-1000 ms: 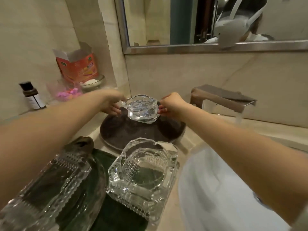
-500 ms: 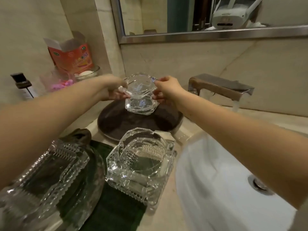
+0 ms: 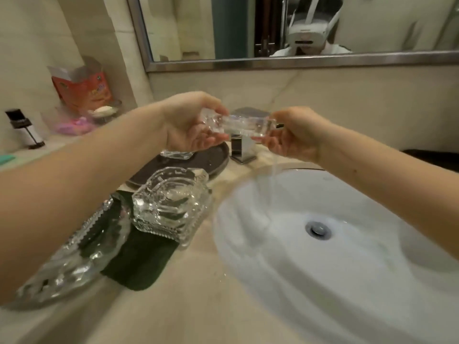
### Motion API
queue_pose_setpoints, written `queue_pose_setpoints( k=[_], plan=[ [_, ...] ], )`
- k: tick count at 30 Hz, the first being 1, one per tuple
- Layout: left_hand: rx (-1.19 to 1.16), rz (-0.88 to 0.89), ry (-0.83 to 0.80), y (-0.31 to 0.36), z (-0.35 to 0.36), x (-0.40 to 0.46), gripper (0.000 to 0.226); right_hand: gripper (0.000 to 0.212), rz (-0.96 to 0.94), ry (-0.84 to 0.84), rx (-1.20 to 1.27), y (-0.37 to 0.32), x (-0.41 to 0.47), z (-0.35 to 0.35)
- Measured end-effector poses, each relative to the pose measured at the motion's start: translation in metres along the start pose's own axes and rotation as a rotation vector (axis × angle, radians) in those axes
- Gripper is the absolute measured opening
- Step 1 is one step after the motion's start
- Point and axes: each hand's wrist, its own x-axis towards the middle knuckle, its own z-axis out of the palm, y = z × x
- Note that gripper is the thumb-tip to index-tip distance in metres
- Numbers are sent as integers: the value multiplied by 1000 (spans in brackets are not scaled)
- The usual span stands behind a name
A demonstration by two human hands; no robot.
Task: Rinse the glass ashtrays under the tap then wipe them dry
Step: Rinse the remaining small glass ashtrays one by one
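Observation:
I hold a small clear glass ashtray [image 3: 239, 124] in the air in front of the chrome tap [image 3: 242, 147], with my left hand [image 3: 191, 125] and my right hand [image 3: 289, 135] gripping its two ends. A thin stream of water [image 3: 272, 184] falls from below it into the white sink [image 3: 372, 281]. Another small ashtray [image 3: 176, 154] rests on a dark round tray [image 3: 198, 162]. A big octagonal glass ashtray [image 3: 171, 204] and a ridged glass dish [image 3: 82, 249] sit on a dark green cloth [image 3: 141, 259] at the left.
A red carton [image 3: 83, 86], a soap dish [image 3: 104, 111], pink items [image 3: 72, 125] and a small dark-capped bottle [image 3: 24, 127] stand at the back left of the counter. A mirror [image 3: 273, 28] hangs above the tap. The sink drain [image 3: 318, 229] lies right of centre.
Both hands lifted the small ashtray off the dark tray and carried it right, to in front of the tap. The view shifted right toward the sink.

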Motion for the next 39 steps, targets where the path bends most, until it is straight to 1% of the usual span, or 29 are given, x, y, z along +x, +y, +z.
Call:
queue_pose_setpoints(
  k=[3, 5, 7, 9, 11, 14, 16, 19, 20, 21, 23, 24, 25, 26, 27, 28, 30, 32, 34, 36, 37, 38, 39],
  plan=[
    [-23, -33, -80, -14, 38, 3, 21, 19, 9, 87, -91, 12, -21, -32],
    [-4, -62, -94, -25, 63, 11, 17, 16, 22, 136, -136, 21, -32, -51],
    [-47, -99, -82, -39, 85, 19, 16, 14, 29, 175, -181, 30, -39, -68],
    [-187, -132, -65, -52, 104, 27, 13, 12, 35, 200, -259, 41, -40, -81],
    [-317, -155, -30, -64, 119, 34, 18, 8, 53, 220, -328, 56, -36, -91],
    [-400, -151, 50, -81, 134, 58, 21, 6, 66, 265, -243, 80, -26, -99],
    [-443, -142, 133, -89, 139, 80, 22, 13, 42, 304, -217, 93, -19, -98],
    [-546, -161, 213, -96, 145, 106, 31, 41, 3, 311, -239, 108, -10, -91],
    [-564, -168, 234, -98, 147, 110, 31, 47, -22, 295, -343, 113, -7, -88],
    [-590, -170, 241, -100, 148, 112, 32, 50, -56, 276, -567, 117, -7, -86],
    [-618, -148, 218, -107, 150, 118, 33, 54, -127, 223, -1160, 130, -6, -87],
    [-606, -142, 204, -110, 149, 120, 34, 54, -162, 191, -1388, 135, -6, -88],
    [-566, -135, 204, -113, 148, 121, 32, 55, -190, 139, -1549, 140, -6, -88],
    [-519, -119, 214, -118, 148, 124, 27, 58, -226, 72, -1647, 145, -6, -88],
    [-502, -102, 224, -122, 149, 128, 18, 59, -260, 5, -1691, 148, -6, -88],
    [-510, -92, 233, -125, 148, 131, 17, 59, -294, -48, -1699, 149, -5, -88],
    [-603, -87, 238, -130, 146, 139, 24, 59, -316, -100, -1732, 148, -1, -89],
    [-673, -83, 222, -132, 145, 143, 18, 64, -266, -63, -1822, 146, 4, -94],
    [-696, -79, 213, -132, 144, 142, 16, 62, -226, 24, -1881, 145, 4, -95],
    [-707, -78, 242, -132, 142, 143, 17, 52, -271, 45, -1871, 147, 0, -92],
    [-706, -69, 263, -132, 142, 144, 16, 47, -314, 11, -1840, 148, -3, -90],
    [-698, -59, 280, -132, 141, 144, 15, 46, -350, -35, -1790, 149, -5, -88],
    [-680, -62, 280, -132, 141, 143, 13, 50, -358, -73, -1723, 149, -7, -86]
  ],
)
